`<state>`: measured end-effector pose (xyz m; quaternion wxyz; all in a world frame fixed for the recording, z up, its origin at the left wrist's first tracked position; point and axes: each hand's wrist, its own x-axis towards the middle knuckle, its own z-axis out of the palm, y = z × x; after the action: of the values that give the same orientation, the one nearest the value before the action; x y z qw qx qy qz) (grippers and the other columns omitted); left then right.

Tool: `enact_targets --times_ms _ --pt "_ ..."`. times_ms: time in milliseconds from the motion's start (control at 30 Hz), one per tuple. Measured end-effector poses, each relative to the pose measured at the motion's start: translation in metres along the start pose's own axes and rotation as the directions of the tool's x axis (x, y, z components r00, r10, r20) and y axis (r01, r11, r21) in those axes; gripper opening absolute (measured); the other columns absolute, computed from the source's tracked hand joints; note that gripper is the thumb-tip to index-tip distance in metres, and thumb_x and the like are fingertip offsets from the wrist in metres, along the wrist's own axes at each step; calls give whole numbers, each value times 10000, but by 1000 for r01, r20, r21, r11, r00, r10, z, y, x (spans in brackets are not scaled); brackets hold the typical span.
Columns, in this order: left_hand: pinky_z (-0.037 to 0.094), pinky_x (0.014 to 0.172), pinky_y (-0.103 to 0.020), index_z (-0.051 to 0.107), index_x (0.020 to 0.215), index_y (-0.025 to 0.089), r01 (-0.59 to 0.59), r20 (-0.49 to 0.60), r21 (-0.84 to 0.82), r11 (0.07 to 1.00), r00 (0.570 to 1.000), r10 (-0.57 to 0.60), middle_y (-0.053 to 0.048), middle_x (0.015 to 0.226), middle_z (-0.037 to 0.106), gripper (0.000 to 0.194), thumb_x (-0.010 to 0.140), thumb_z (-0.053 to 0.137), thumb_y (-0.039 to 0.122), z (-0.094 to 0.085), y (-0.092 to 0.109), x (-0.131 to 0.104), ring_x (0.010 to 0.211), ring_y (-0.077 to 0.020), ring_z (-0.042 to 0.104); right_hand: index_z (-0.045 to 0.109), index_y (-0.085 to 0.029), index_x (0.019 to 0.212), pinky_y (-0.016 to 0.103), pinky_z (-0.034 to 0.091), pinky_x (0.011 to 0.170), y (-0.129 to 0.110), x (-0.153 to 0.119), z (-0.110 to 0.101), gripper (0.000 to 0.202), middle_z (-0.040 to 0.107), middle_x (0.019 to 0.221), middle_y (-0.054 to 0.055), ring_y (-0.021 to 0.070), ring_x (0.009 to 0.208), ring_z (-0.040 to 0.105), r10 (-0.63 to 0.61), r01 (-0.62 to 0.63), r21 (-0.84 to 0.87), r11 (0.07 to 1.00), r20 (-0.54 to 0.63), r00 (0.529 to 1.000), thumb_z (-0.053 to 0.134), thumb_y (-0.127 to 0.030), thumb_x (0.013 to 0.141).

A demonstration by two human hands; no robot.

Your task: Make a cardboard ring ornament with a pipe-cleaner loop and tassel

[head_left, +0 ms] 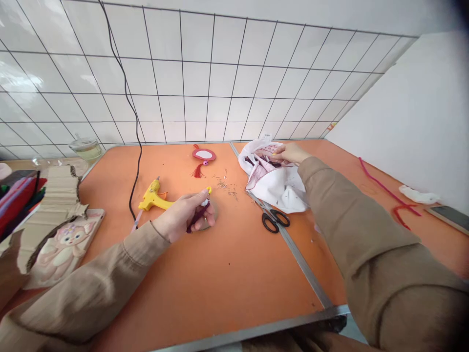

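While left hand (183, 214) grasps purple piece (198, 218), right hand (293, 153) at white bag (280, 188), grip unclear

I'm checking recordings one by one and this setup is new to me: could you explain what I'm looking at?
There is no machine here, just a person's two bare hands. The single picture comes from a camera worn on the head, looking forward and down, so the sleeves reach in from the lower corners.

The left hand holds a small item with a yellow loop and dark purple strands. The right hand is at the white bag; whether it grips anything is hard to tell.

On the orange table lie a yellow glue gun, a red ornament with a tassel, and black-handled scissors. A phone lies at the far right.
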<state>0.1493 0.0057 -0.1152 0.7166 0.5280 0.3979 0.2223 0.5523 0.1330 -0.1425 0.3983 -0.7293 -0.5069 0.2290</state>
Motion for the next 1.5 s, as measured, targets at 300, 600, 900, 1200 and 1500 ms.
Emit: enact_targets --times_ms 300,600,900,1200,1500 --pt "212 433 -233 541 704 157 -12 5 1 1000 1000 12 -50 611 606 467 884 502 587 -1 -4 1 415 -74 346 624 -96 1063 228 493 628 -34 -36 -14 149 638 910 62 82 680 578 57 -82 180 980 139 989 621 -163 930" --pt "220 425 -230 555 701 152 -15 9 5 1000 1000 15 -51 620 609 462 873 513 579 1 -2 0 421 -77 361 693 -126 904 233 387 520 -121 -137 27 86 663 760 50 80 586 567 -221 132 230 964 423 879 632 -181 879" --pt "221 423 -238 550 686 152 11 4 8 1000 1000 -11 -66 612 628 454 977 364 446 6 -1 -1 384 -74 362 658 -174 745 258 381 541 -162 -193 61 103 603 620 -7 115 588 550 -390 475 48 879 647 656 647 -266 790" --pt "222 402 -229 581 682 137 9 -28 -22 1000 1000 -9 -67 598 617 479 923 466 535 3 0 0 376 -71 371 686 -162 919 277 458 671 -134 -184 82 212 650 822 10 117 719 581 -501 385 323 865 620 604 671 -213 714" --pt "244 425 -223 580 700 136 -51 -35 -21 998 998 51 -62 624 616 510 864 541 617 5 2 -1 409 -67 383 675 -140 1037 282 457 686 -140 -192 87 312 675 820 22 137 764 602 -511 382 342 859 629 586 655 -199 731"
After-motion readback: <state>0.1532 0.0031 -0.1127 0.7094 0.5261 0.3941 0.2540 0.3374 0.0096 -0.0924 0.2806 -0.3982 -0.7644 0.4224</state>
